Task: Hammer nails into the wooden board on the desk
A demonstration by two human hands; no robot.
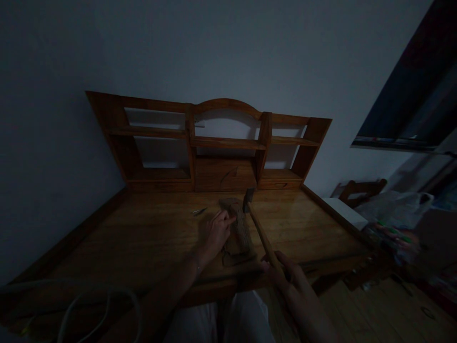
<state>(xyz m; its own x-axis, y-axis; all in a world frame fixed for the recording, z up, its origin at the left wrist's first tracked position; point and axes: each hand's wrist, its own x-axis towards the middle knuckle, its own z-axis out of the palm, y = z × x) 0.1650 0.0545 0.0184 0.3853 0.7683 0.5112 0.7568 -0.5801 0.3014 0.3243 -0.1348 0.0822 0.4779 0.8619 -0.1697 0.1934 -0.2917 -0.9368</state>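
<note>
In the dim head view, my right hand [291, 278] is wrapped round the wooden handle of a hammer [263, 233]. Its dark head is raised at the far end of the handle, over the right edge of a rough, bark-like piece of wood [243, 233]. That piece lies on the desk in front of me. My left hand [218, 227] is at its left side, fingers curled together and a fingertip reaching onto its upper part. Whatever those fingers may pinch is too dark to make out. A small, thin metal tool [199, 211] lies left of the wood.
A wooden desk [153, 233] with a raised shelf unit [228, 142] along its back stands against the wall. Pale cable [132, 295] loops at the lower left. Right of the desk are a white box [344, 213], a chair [362, 190] and plastic bags [394, 207].
</note>
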